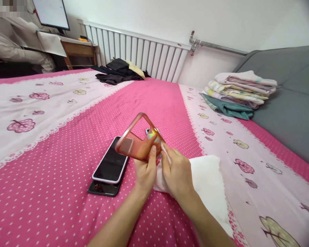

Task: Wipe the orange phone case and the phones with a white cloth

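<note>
My left hand (pixel 146 173) is closed on a translucent orange-brown phone case (pixel 136 147), its thumb pressed against the lower edge. The case is tilted above the bed and has a large camera cutout. My right hand (pixel 177 171) pinches part of a white cloth (pixel 207 175) against the case's right edge; the rest of the cloth spreads over the bed beneath and beside that hand. Left of my hands lies a phone with a pale rim (pixel 109 164), stacked on a black phone or case (pixel 103 188). Behind the case, another small object is mostly hidden.
A pink dotted bedspread (pixel 74 154) covers the bed. Folded clothes (pixel 239 91) are stacked at the right by a grey headboard (pixel 293 89). Dark clothes (pixel 118 70) lie at the far edge before a radiator (pixel 136 48). A person sits at the far left near a monitor (pixel 51 12).
</note>
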`<move>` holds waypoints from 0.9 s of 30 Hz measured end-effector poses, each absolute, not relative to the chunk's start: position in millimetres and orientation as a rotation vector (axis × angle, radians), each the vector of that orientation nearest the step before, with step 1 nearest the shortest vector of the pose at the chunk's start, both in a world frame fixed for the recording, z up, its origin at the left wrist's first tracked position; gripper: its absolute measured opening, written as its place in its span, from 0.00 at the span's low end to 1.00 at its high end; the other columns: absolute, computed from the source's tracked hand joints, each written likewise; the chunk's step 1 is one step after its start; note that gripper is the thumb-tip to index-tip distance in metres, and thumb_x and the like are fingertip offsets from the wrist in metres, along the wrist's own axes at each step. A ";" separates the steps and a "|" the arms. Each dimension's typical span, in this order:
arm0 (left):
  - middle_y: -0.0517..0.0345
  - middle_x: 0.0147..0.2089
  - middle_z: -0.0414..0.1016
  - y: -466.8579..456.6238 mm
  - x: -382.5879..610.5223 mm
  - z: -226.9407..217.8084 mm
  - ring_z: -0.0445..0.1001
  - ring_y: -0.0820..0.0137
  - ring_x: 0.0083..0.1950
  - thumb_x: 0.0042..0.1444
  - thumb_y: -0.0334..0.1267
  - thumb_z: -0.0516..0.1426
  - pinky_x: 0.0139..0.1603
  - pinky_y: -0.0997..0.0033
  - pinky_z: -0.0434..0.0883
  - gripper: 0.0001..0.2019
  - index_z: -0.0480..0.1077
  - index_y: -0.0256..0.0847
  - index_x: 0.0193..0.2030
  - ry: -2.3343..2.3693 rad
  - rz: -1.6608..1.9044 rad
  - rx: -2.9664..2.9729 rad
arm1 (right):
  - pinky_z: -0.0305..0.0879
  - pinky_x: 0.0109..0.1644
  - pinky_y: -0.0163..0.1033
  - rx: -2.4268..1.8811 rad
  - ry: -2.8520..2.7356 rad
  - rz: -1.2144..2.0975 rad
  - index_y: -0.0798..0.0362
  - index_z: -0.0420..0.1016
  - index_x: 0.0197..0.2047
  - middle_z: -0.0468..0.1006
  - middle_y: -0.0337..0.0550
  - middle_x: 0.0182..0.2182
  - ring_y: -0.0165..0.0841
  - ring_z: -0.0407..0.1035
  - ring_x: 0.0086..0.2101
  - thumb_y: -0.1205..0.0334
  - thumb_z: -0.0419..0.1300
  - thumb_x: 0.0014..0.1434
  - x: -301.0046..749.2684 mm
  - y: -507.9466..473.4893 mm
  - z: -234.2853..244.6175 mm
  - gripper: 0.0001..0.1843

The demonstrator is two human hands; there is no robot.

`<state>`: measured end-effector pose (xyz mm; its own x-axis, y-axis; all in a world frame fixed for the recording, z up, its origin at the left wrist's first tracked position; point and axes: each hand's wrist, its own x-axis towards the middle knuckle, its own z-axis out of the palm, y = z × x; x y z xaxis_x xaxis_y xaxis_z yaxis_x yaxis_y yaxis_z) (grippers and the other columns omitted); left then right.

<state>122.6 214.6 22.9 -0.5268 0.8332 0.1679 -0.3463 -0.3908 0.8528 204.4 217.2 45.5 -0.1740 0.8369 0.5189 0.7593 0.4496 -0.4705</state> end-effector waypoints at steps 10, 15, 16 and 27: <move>0.52 0.44 0.79 214.3 122.0 24.8 0.78 0.62 0.45 0.51 0.46 0.60 0.46 0.64 0.77 0.16 0.74 0.41 0.44 1.026 1.987 0.810 | 0.69 0.49 0.48 -1.302 -1.802 0.637 0.55 0.76 0.49 0.78 0.49 0.47 0.43 0.73 0.46 0.61 0.50 0.60 211.3 215.5 61.2 0.19; 0.52 0.44 0.79 215.4 120.0 27.3 0.79 0.63 0.43 0.52 0.44 0.60 0.42 0.67 0.77 0.16 0.74 0.41 0.46 1.042 2.030 0.832 | 0.70 0.46 0.49 -1.326 -1.793 0.718 0.56 0.76 0.49 0.79 0.49 0.45 0.45 0.74 0.45 0.60 0.51 0.59 211.9 215.1 62.7 0.20; 0.52 0.44 0.79 215.4 119.7 28.1 0.79 0.64 0.42 0.52 0.44 0.60 0.41 0.68 0.77 0.15 0.74 0.40 0.45 1.041 2.035 0.830 | 0.70 0.45 0.49 -1.319 -1.788 0.741 0.56 0.76 0.49 0.79 0.49 0.45 0.44 0.74 0.45 0.60 0.51 0.59 212.4 215.3 62.7 0.19; 0.54 0.37 0.80 215.7 112.4 29.7 0.79 0.65 0.37 0.52 0.44 0.60 0.38 0.69 0.76 0.13 0.75 0.38 0.39 1.129 2.044 0.784 | 0.70 0.45 0.42 -1.124 -1.805 1.117 0.52 0.79 0.44 0.82 0.44 0.39 0.37 0.75 0.39 0.62 0.52 0.59 211.8 211.5 61.3 0.16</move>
<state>112.4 215.7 29.7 -0.5982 0.7803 0.1824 -0.2612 -0.4051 0.8762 211.8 211.5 61.3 -0.3577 0.9250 0.1278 0.2981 0.2428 -0.9231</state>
